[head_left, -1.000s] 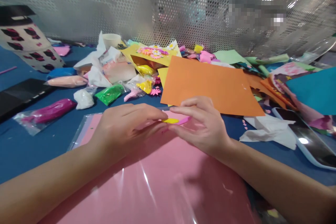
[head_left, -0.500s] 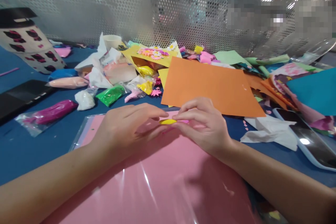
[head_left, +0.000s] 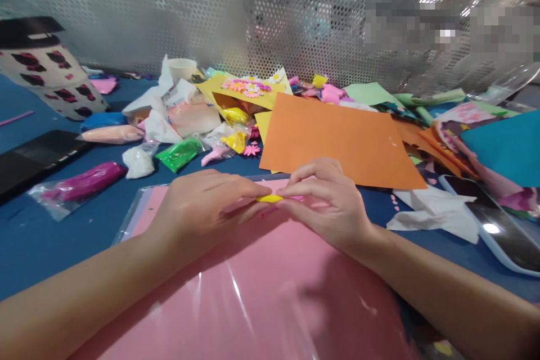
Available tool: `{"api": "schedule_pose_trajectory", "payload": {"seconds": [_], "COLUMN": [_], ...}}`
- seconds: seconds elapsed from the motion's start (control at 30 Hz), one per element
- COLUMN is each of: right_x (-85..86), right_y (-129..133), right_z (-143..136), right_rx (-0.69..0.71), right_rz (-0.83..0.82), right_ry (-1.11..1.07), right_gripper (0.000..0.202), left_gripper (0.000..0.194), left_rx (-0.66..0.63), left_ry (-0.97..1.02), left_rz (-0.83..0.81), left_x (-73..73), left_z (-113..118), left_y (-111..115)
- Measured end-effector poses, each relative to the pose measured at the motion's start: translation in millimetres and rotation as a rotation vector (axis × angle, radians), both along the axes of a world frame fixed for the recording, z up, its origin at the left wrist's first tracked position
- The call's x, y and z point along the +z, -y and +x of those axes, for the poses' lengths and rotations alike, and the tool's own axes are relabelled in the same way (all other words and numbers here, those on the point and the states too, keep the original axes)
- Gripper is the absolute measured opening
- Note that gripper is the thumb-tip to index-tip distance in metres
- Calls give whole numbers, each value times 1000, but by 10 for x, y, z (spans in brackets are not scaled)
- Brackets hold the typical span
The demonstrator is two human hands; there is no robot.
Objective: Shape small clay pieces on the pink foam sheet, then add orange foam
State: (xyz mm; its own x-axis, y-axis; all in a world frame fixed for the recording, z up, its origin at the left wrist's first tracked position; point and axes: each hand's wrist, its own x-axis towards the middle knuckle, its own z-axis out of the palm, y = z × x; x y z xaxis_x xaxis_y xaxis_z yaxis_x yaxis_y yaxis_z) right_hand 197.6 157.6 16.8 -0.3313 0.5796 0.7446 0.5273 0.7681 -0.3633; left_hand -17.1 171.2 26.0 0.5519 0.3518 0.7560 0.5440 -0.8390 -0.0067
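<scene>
A small yellow piece (head_left: 269,199), narrow and pointed at its ends, is pinched between my two hands above a pink sheet in clear plastic (head_left: 236,292). My left hand (head_left: 206,199) holds its left end between thumb and fingertips. At the right end, the thumb and index finger of my right hand (head_left: 329,197) close on it. Something bright pink (head_left: 295,198) shows just behind the right fingertips, partly hidden; its shape cannot be made out.
Orange paper (head_left: 329,140) lies beyond my hands. Bagged green (head_left: 179,153), white (head_left: 138,162) and magenta (head_left: 86,181) lumps lie left. A patterned cup (head_left: 54,73) stands far left; a phone (head_left: 498,225) and tissue (head_left: 434,212) lie right.
The fingers of my left hand have closed a little more on the yellow piece. The view has shifted very slightly; otherwise both hands stay in place.
</scene>
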Motion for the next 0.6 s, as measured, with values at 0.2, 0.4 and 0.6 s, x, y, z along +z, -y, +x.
{"api": "schedule_pose_trajectory", "payload": {"seconds": [0.2,0.4,0.6], "right_x": [0,-3,9], "right_y": [-3,2,-2], "right_z": [-10,-6,-8], "right_rx": [17,-6,-13], "right_rz": [8,-3,29], "right_ry": [8,30,24], "right_gripper": [9,19,9], "left_gripper": [24,30,28], "left_rx": [5,-28,-30], "left_ry": [-9,3,-10], "left_rz": [6,-39,-86], "left_x": [14,10,0], "left_z": [2,-22,-34], "left_y": [-2,-8,17]}}
